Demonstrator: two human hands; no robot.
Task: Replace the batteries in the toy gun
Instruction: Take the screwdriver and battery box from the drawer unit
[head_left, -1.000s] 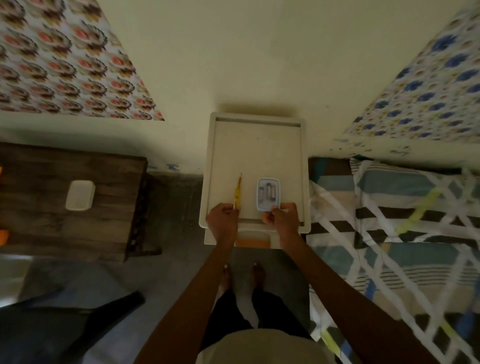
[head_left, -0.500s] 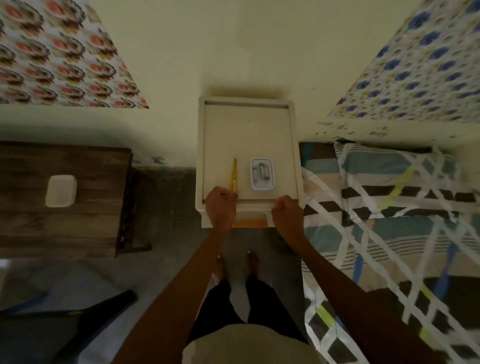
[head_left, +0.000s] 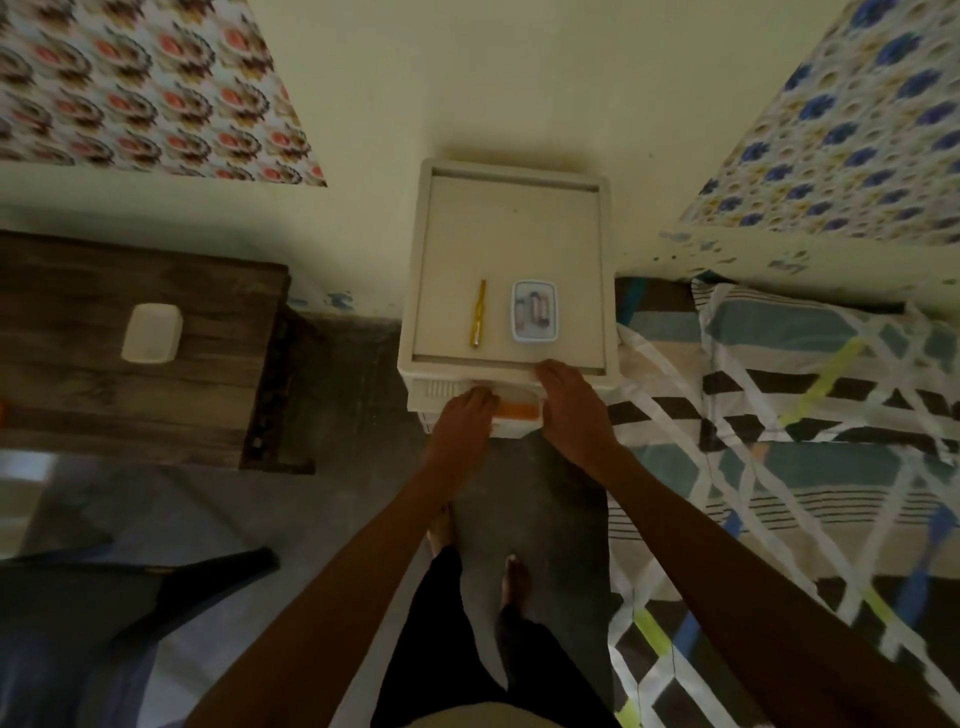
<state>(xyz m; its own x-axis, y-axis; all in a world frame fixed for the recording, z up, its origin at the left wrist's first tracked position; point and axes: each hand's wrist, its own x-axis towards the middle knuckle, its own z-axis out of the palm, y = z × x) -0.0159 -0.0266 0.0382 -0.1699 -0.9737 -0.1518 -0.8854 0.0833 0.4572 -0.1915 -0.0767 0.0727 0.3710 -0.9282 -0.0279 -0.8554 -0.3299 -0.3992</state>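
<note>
- A dark wooden table (head_left: 140, 343) stands at the left with a small white lidded box (head_left: 151, 332) on its top.
- A cream plastic drawer unit (head_left: 426, 270) stands in the middle against the wall, its flat top rimmed like a tray.
- On that top lies a slim yellow screwdriver (head_left: 478, 313), long axis running away from the person, thinner tip toward the wall, thicker handle toward the near edge.
- Just beside it, to the right and not touching, sits a small clear container (head_left: 534, 312) with a pale blue rim; batteries (head_left: 535, 309) lie inside, side by side, lengthwise toward the wall.
- The left hand (head_left: 462, 421) is curled, knuckles up, at the front of the pulled-out top drawer (head_left: 514, 423).
- An orange object (head_left: 517, 410) shows in the drawer between the hands; whether it is the toy gun cannot be told.
- The right hand (head_left: 569, 405) rests palm down, fingers bent over the unit's near rim and the drawer's right corner.
- A patterned bedsheet (head_left: 789, 441) lies at the right.
</note>
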